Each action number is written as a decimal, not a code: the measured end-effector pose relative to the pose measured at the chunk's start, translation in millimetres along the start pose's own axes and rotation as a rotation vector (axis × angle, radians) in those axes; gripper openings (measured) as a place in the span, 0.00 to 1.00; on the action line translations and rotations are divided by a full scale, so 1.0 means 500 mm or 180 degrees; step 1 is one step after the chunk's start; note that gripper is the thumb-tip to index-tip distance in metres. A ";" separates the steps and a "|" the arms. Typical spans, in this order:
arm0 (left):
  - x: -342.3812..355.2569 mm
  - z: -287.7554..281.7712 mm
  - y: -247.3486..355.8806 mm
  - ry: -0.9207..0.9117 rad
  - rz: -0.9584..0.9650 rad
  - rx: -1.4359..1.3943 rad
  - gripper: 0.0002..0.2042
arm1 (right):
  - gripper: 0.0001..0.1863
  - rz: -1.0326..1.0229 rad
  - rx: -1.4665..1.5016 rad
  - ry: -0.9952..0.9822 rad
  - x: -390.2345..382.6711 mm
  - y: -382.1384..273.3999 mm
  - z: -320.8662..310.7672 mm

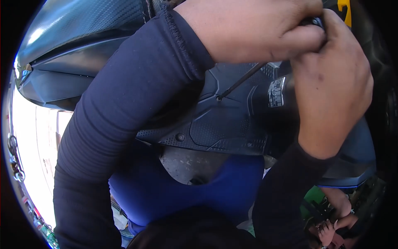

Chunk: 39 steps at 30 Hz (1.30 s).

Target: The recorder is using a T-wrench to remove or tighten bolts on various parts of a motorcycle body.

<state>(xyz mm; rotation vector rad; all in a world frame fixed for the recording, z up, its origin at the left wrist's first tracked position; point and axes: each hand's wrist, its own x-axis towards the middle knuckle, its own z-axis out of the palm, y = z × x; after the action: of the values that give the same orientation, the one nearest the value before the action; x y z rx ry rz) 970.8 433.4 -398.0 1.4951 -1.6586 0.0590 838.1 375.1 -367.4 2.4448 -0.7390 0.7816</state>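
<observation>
Long tool (241,81) — slim, dark, slanted

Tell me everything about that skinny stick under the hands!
The skinny stick is a straight, dark rod, maybe metal. It slants, its lower tip at a small hole in the black footboard. Its upper end goes behind the left hand; a dark piece between that and the right hand may be its handle.

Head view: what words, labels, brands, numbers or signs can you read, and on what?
Nothing is legible.
Black-and-white printed rectangular label on the smooth black plastic panel, beside the bare right hand: too small and blurred to read.
</observation>
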 end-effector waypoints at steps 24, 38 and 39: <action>-0.028 0.089 0.012 0.0486 0.0069 0.0019 0.14 | 0.09 -0.0150 0.0296 0.0169 -0.002 0.034 0.013; -0.046 0.074 0.081 0.0788 -0.0014 -0.0102 0.20 | 0.06 -0.0383 0.1169 0.0373 0.011 0.084 0.016; -0.047 0.058 0.096 0.0830 0.0003 -0.0120 0.20 | 0.06 -0.0475 0.1384 0.0395 0.014 0.093 0.020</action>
<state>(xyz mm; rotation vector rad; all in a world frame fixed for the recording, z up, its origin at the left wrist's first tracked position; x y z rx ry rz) 912.6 448.7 -406.6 1.3943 -1.4432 0.2130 818.5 332.3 -358.0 2.7569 -0.3608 1.1178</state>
